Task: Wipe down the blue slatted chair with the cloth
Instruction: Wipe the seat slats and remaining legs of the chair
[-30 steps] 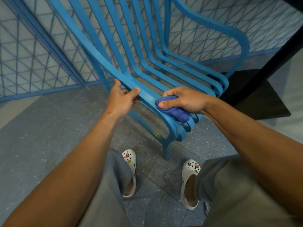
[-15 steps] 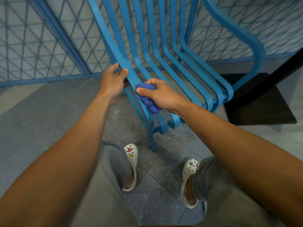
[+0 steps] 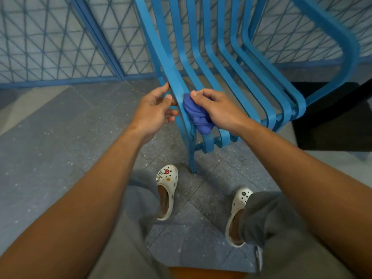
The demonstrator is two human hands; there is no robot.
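Note:
The blue slatted chair (image 3: 237, 81) stands in front of me, its curved slats running from the backrest down to the seat's front edge. My right hand (image 3: 219, 111) grips a bunched purple-blue cloth (image 3: 198, 117) and presses it onto the leftmost seat slats near the front. My left hand (image 3: 154, 110) sits beside the outer left slat, thumb against its edge and fingers loosely curled toward its underside; the grip looks loosened.
A blue mesh fence (image 3: 60, 41) runs behind the chair. A black table leg and base (image 3: 332, 117) stand at the right. My feet in white clogs (image 3: 167, 190) are on the grey tiled floor just before the chair's front leg (image 3: 192, 158).
The chair has swung more upright and to the right in view. My right hand slid the cloth along the left slats. My left hand eased its grip on the outer slat.

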